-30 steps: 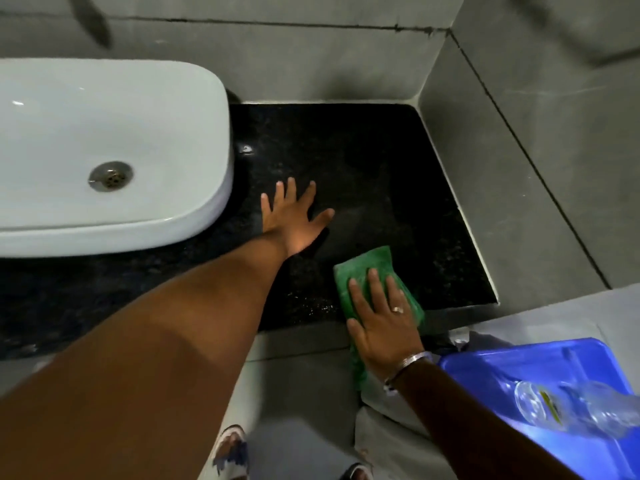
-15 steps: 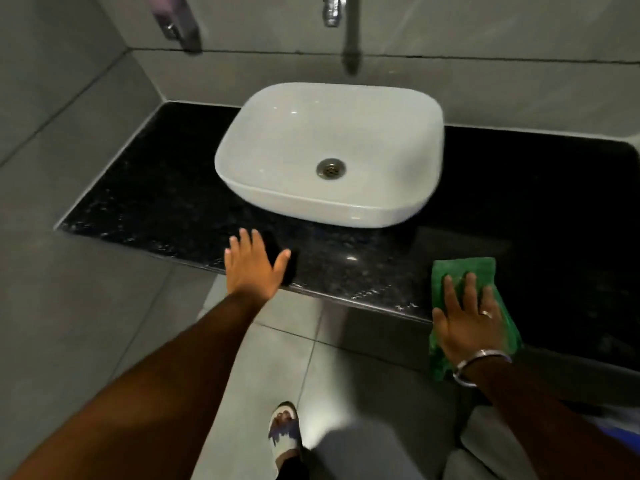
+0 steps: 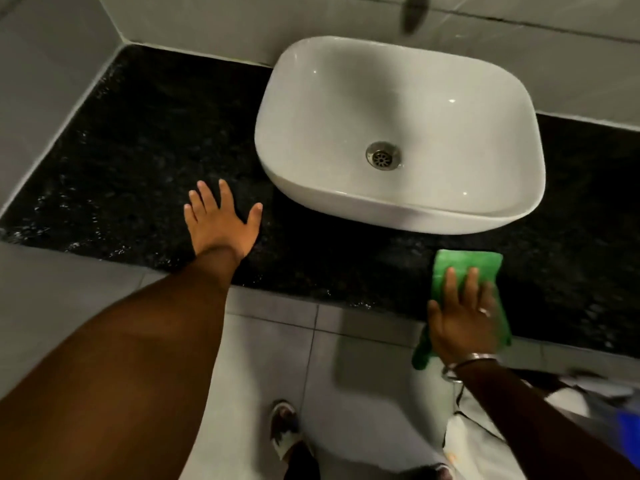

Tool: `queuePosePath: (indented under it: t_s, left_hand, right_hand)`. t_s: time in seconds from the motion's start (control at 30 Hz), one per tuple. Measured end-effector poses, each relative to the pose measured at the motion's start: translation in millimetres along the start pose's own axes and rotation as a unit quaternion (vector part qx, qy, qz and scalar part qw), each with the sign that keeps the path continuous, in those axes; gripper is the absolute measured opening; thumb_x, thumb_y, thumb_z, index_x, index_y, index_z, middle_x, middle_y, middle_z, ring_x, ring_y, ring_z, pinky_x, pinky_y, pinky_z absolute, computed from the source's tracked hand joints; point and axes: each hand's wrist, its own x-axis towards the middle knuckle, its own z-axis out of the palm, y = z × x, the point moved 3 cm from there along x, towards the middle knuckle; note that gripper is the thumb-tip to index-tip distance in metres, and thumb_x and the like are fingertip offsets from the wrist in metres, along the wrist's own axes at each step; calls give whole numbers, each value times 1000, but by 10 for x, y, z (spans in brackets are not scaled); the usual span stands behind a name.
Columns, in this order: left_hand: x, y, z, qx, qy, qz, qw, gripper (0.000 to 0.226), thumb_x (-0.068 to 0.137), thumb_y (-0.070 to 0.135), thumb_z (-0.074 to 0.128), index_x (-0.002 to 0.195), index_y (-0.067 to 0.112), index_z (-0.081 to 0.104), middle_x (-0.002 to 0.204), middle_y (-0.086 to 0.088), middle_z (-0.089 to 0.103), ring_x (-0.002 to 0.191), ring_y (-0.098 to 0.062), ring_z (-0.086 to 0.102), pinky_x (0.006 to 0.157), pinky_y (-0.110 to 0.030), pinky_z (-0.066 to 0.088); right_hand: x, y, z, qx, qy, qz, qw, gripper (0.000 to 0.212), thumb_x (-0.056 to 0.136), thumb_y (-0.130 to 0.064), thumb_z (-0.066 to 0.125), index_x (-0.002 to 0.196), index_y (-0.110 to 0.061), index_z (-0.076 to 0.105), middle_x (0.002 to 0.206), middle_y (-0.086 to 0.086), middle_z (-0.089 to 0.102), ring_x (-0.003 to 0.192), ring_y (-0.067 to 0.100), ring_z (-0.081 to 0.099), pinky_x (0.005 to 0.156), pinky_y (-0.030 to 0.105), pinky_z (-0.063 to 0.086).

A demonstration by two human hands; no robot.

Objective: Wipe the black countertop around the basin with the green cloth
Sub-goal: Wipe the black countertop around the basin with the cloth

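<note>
The black speckled countertop (image 3: 138, 161) runs from the left wall to the right edge of the view. A white basin (image 3: 398, 98) with a metal drain (image 3: 382, 155) sits on it at centre right. My right hand (image 3: 460, 320) lies flat on the folded green cloth (image 3: 464, 266), pressing it on the counter's front edge just below the basin; part of the cloth hangs over the edge. My left hand (image 3: 221, 225) rests flat on the counter left of the basin, fingers spread, holding nothing.
Grey tiled walls (image 3: 52, 81) close in the counter at the left and back. A tap's blurred spout (image 3: 414, 12) hangs above the basin. Below the counter are grey floor tiles (image 3: 266, 358), my sandalled foot (image 3: 285, 431), and white and blue things (image 3: 623, 424) at the lower right.
The view has swung left from the counter's right corner to the basin and left side. My right hand slid the cloth leftward along the front edge; my left hand moved to the left of the basin.
</note>
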Motion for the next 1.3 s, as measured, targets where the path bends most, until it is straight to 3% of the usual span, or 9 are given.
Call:
queuePosePath:
  t_s: [0.2, 0.37, 0.47, 0.7, 0.87, 0.97, 1.1, 1.2, 1.3]
  left_hand:
    - [-29, -4, -39, -10, 6, 7, 1000, 90, 85, 76, 21, 155, 20, 15, 162, -23, 10, 150, -39, 8, 122, -53, 6]
    - [-24, 6, -26, -4, 18, 7, 1000, 89, 86, 75, 21, 155, 20, 15, 162, -24, 11, 150, -39, 9, 122, -53, 7]
    - [-13, -1, -18, -3, 16, 3, 1000, 88, 86, 76, 21, 155, 21, 15, 162, -23, 11, 150, -39, 9, 122, -53, 6]
    - [-3, -2, -16, -2, 23, -5, 1000, 85, 87, 75, 25, 154, 24, 16, 162, -22, 12, 150, -38, 10, 122, -53, 7]
    - [5, -15, -32, -1, 8, -9, 1000, 86, 85, 77, 21, 155, 28, 12, 164, -18, 7, 151, -34, 4, 123, -50, 4]
    - [-10, 5, -64, 1, 7, -10, 1000, 86, 85, 77, 21, 155, 27, 12, 164, -19, 7, 151, -35, 4, 123, -50, 4]
    - [-20, 5, -64, 0, 12, -8, 1000, 85, 86, 76, 22, 155, 26, 13, 163, -20, 8, 151, -36, 5, 123, -51, 5]
    - [-15, 10, -59, 3, -4, -9, 1000, 86, 86, 76, 19, 155, 27, 11, 163, -21, 7, 151, -37, 5, 123, -51, 4]
    - [-20, 20, -53, 14, -18, -8, 1000, 85, 86, 75, 18, 156, 26, 9, 163, -22, 6, 151, -38, 4, 122, -51, 4]
  right_hand:
    - [64, 165, 15, -21, -6, -131, 991, 61, 98, -41, 23, 139, 1, 42, 144, 28, 43, 137, 46, 30, 113, 56, 25]
    - [94, 833, -79, 43, 7, 102, 994, 73, 91, -48, 21, 142, 3, 35, 144, 41, 31, 132, 56, 32, 113, 62, 25]
    - [79, 472, -12, 35, 12, 119, 992, 75, 86, -45, 18, 147, -2, 26, 150, 39, 21, 139, 54, 21, 117, 59, 16]
    - [-184, -1668, 181, 58, 14, -192, 980, 71, 80, -43, 50, 146, -24, 36, 155, 16, 32, 139, 48, 28, 111, 61, 24]
    - [-100, -1393, 169, 47, 8, -260, 965, 67, 82, -44, 47, 146, -27, 36, 155, 10, 32, 140, 41, 32, 111, 56, 31]
    - [-74, -547, 162, 21, 16, -202, 979, 67, 85, -47, 37, 147, -23, 32, 156, 15, 27, 142, 42, 25, 115, 54, 27]
    - [-7, 366, 95, 56, 40, 10, 998, 67, 87, -44, 29, 145, -12, 37, 153, 28, 27, 138, 50, 28, 114, 57, 27]
    - [13, 48, 90, 76, 60, 93, 991, 69, 85, -43, 27, 145, -10, 36, 151, 33, 27, 135, 56, 28, 112, 59, 25]
    - [-69, -872, 148, 106, 42, 5, 993, 70, 84, -45, 28, 147, -16, 30, 156, 25, 22, 140, 53, 21, 113, 61, 20]
